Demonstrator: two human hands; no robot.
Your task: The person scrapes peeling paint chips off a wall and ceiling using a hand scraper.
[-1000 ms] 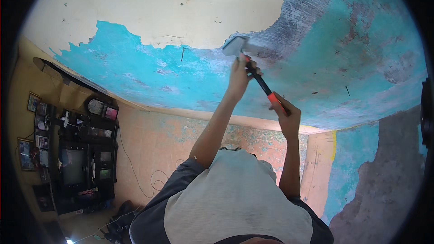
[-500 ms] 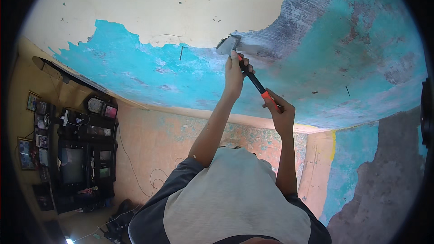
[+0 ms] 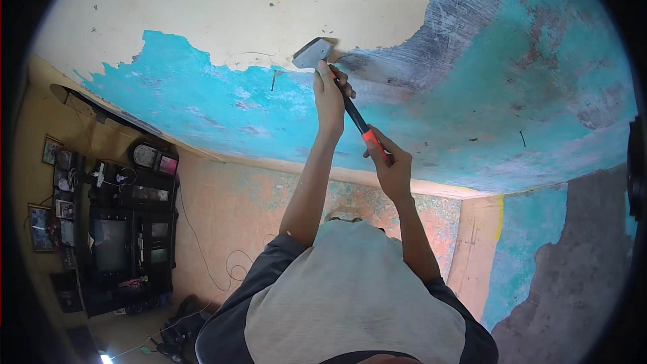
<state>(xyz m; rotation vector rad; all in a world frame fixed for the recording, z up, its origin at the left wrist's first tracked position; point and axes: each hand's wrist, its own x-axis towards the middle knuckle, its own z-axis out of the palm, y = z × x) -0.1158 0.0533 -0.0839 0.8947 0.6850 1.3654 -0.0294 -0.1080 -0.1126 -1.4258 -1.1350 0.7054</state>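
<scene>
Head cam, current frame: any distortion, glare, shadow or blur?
Head view: fisheye bends straight edges, corners black. Head view, lower left: small white light blown out, black cabinet dim. Head view, upper middle: soft shading on cream paint. Head view, centre: long-handled scraper shows no obvious motion blur.

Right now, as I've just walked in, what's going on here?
A person is holding a long-handled scraper with both bare hands. The left hand grips it just below the blade, and the right hand grips the handle's far end. The blade is at the ragged edge of the cream paint, beside a bared turquoise patch. Dark shelving stands off to the left.
</scene>
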